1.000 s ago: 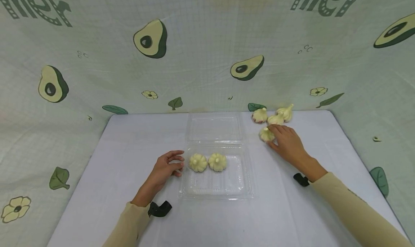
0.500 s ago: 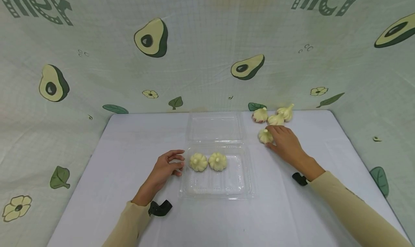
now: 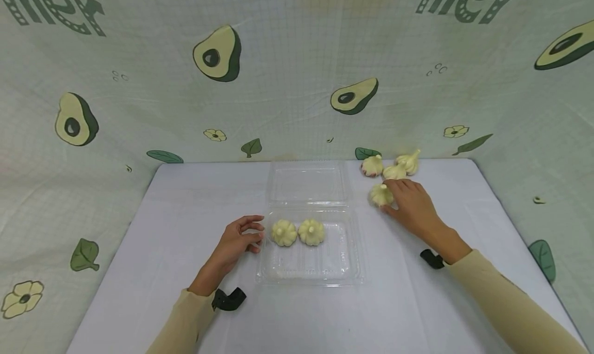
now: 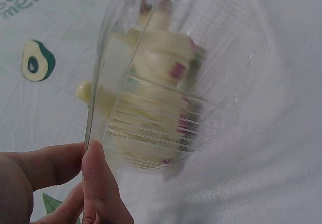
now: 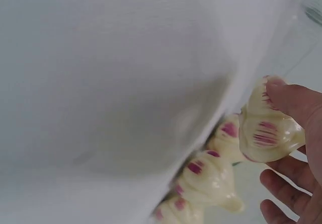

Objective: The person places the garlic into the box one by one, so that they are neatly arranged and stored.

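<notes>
A clear plastic clamshell container (image 3: 306,269) lies with its lid (image 3: 307,182) folded back. Two cream garlic bulbs (image 3: 283,232) sit side by side in its base. My left hand (image 3: 236,243) is at the container's left side; in the left wrist view its thumb (image 4: 98,176) and a finger pinch the rim (image 4: 89,116). To the right of the lid, my right hand (image 3: 413,204) holds another garlic bulb (image 3: 379,195) between thumb and fingers. The right wrist view shows purple streaks on this held bulb (image 5: 266,128).
Several more garlic bulbs (image 3: 372,165) cluster at the back right of the white table (image 3: 195,194), just beyond my right hand. A cloth printed with avocados (image 3: 297,60) hangs behind the table. Black wrist pieces (image 3: 229,299) stick out from both wrists.
The bulb in my right hand has shifted very slightly. My left hand and the container have stayed where they were.
</notes>
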`<state>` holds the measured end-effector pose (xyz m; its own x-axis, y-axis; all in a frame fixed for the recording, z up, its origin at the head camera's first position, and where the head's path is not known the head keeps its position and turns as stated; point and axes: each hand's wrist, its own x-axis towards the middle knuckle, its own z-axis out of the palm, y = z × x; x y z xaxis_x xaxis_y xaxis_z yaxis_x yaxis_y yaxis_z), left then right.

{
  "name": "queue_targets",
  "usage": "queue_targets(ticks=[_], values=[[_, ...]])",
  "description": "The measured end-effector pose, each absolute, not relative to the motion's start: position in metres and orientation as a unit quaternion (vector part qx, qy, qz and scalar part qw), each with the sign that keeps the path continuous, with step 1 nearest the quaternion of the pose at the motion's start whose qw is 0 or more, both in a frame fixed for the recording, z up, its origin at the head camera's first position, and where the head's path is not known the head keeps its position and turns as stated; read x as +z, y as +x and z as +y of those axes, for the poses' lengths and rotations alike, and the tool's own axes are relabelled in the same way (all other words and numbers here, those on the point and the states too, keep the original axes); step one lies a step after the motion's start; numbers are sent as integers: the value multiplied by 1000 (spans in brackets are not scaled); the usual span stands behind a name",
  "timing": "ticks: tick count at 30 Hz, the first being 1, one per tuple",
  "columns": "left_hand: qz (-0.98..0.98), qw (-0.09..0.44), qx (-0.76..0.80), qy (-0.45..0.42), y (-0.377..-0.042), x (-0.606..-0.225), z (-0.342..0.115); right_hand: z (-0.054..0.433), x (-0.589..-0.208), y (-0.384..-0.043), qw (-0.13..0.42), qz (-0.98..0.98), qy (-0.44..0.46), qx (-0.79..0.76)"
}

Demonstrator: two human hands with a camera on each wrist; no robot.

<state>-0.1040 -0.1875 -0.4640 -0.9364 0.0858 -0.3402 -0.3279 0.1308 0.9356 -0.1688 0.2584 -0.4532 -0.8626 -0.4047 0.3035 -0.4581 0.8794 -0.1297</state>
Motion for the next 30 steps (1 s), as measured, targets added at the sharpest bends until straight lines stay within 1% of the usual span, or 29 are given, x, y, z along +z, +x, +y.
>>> queue_targets(ticks=[6, 13, 16, 30], values=[[735, 160, 653, -86, -104, -463, -187, 252, -435, -159, 150, -956, 224, 112], [734, 162, 653, -88, -104, -463, -187, 236, -417, -146, 192, -931, 276, 140], [734, 161, 654, -88, -104, -464, -187, 228, -412, -140, 200, -922, 297, 149], [735, 160, 653, -86, -104, -463, -187, 188, -406, -119, 181, -895, 367, 177]])
